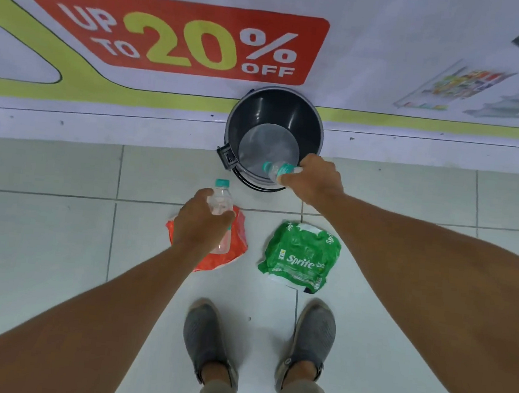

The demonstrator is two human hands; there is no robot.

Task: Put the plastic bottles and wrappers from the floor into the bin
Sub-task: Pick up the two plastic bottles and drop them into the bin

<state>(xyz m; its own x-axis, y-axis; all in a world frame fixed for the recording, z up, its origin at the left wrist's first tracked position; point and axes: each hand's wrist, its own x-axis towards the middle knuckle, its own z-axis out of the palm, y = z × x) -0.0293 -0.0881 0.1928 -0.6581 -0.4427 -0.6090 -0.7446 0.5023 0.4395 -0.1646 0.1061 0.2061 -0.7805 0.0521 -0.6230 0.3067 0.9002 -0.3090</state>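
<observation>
A black bin (311, 128) stands open against the banner wall, with nothing visible inside. My right hand (316, 180) holds a clear plastic bottle (276, 170) with a teal cap over the bin's near rim, cap pointing left. My left hand (200, 225) grips a second clear bottle (221, 197) with a teal cap, held upright above a red wrapper (237, 245) on the floor. A crumpled green Sprite wrapper (301, 256) lies on the tiles to the right of the red one.
A wall banner (172, 36) reading "UP TO 20% OFF" runs behind the bin. My two grey shoes (205, 334) (314, 336) stand on the pale tiled floor just below the wrappers.
</observation>
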